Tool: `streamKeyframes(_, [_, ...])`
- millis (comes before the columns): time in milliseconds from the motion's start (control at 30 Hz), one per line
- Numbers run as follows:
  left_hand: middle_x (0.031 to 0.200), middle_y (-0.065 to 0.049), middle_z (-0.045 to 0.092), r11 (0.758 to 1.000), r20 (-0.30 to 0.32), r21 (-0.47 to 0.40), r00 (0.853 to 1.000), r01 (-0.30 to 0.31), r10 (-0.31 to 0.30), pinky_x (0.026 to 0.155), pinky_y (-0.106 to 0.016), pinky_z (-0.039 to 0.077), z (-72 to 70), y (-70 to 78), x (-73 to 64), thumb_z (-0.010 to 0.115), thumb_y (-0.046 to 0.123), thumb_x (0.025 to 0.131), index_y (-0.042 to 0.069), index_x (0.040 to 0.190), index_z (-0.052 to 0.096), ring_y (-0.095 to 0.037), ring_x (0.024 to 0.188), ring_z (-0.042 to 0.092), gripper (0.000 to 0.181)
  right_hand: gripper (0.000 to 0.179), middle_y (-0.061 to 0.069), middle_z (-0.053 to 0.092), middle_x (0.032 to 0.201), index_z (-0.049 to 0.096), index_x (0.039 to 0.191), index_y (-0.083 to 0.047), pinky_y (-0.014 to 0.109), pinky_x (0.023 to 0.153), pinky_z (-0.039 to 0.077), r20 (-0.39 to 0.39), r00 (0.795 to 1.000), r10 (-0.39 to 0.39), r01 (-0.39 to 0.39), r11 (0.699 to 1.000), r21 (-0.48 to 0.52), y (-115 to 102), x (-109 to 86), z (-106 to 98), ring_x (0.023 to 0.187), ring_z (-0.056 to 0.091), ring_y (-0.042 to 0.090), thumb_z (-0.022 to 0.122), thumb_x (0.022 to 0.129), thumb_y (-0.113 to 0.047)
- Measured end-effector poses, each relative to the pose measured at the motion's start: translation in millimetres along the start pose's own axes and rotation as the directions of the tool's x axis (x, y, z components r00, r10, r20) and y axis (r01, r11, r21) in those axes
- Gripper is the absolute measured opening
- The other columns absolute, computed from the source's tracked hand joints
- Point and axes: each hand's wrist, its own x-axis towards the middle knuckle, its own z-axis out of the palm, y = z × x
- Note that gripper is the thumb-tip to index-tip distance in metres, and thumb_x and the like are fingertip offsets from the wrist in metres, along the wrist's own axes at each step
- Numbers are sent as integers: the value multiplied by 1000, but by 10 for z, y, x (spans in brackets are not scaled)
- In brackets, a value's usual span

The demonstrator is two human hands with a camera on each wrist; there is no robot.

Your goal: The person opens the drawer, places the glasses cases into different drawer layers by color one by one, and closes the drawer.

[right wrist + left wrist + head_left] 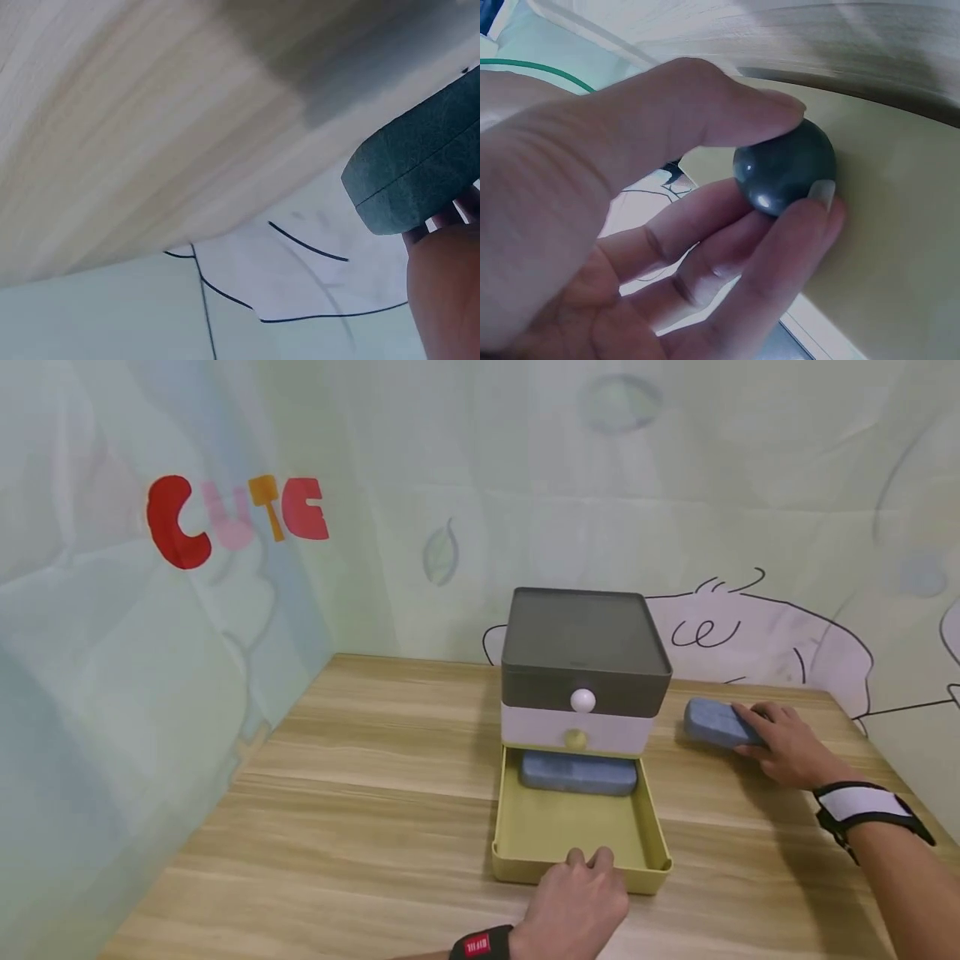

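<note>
My left hand (577,906) is at the front of the pulled-out yellow bottom drawer (573,831). In the left wrist view its thumb and fingers pinch the drawer's dark round knob (784,169). Inside the drawer, at the back, lies a blue glasses case (577,775). To the right of the drawer unit, my right hand (793,750) grips a second blue glasses case (712,723) by its right end. The right wrist view shows this case (416,161) with a seam along its side, held above the wood and casting a shadow.
The drawer unit has a dark grey top (585,631) and a white middle drawer (540,728), both pushed in. It stands on a wood-grain table (360,793). Printed cloth (420,460) surrounds the table at the back and sides.
</note>
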Motion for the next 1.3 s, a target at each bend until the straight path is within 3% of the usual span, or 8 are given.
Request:
streamKeyframes(233, [62, 8, 39, 1000, 16, -18, 1000, 7, -6, 35, -17, 23, 0, 0, -3, 49, 2, 81, 22, 54, 48, -3, 50, 28, 33, 67, 32, 53, 127, 50, 143, 5, 67, 90, 39, 6, 1000, -15, 15, 1000, 0, -146, 20, -119, 114, 48, 51, 79, 85, -12])
streamKeyframes(333, [62, 8, 40, 1000, 14, -17, 1000, 7, -7, 34, -17, 25, 1, 4, -4, 52, 4, 79, 21, 54, 50, -3, 50, 30, 31, 68, 30, 53, 127, 50, 144, 4, 66, 89, 39, 3, 1000, -11, 11, 1000, -2, -209, 4, -164, 115, 48, 49, 80, 84, -13])
streamKeyframes(433, [62, 8, 40, 1000, 6, -11, 1000, 6, -6, 34, -17, 25, 6, 12, -6, 49, 3, 81, 21, 54, 49, -3, 50, 30, 33, 69, 29, 54, 127, 52, 143, 3, 65, 88, 40, -9, 1000, -16, 16, 1000, -11, -266, -14, -202, 114, 49, 48, 81, 83, -15])
streamKeyframes(667, [62, 9, 39, 1000, -24, 13, 1000, 13, -13, 34, -16, 25, 20, 16, -2, 14, -6, 82, 22, 52, 47, -2, 50, 30, 52, 73, 26, 55, 127, 52, 145, -1, 64, 88, 40, -44, 999, -32, 31, 999, -14, -409, -54, -312, 112, 51, 45, 84, 81, -17])
streamKeyframes(1300, [60, 9, 37, 999, -71, 31, 997, 25, -23, 33, -16, 22, 48, 13, 0, 12, -7, 83, 22, 51, 41, -2, 50, 27, 52, 76, 14, 57, 124, 55, 146, -11, 45, 85, 40, -90, 990, -110, 110, 994, -10, -820, -205, -581, 110, 50, 30, 87, 79, -26])
